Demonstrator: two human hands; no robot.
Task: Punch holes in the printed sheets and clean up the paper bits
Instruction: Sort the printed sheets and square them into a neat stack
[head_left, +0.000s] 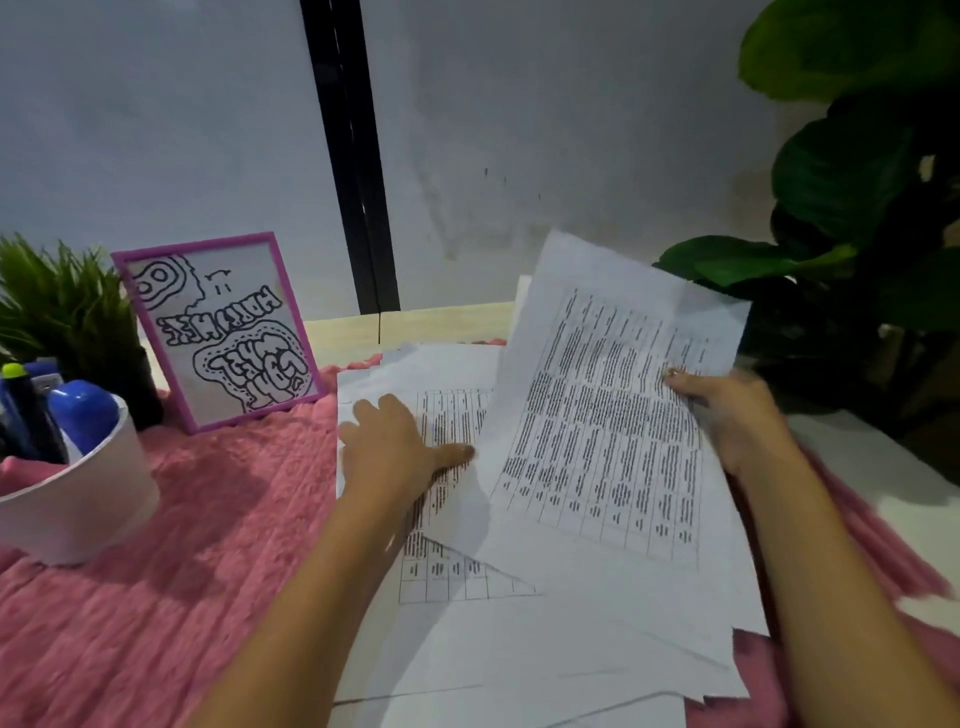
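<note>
Head view:
- Left hand flat, fingers spread, pressing printed sheets at frame centre.
- Right hand pinches lifted sheet by right edge.
- Risk: fanned stack slips on pink cloth; uneven edges likely give offset holes.

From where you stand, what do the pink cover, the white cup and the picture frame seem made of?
Pink cover: fluffy fabric, matte; its fuzzy pile shows. White cup: probably plastic or ceramic, smooth, faint sheen. Picture frame: likely plastic or painted wood, flat purple edges.
</note>
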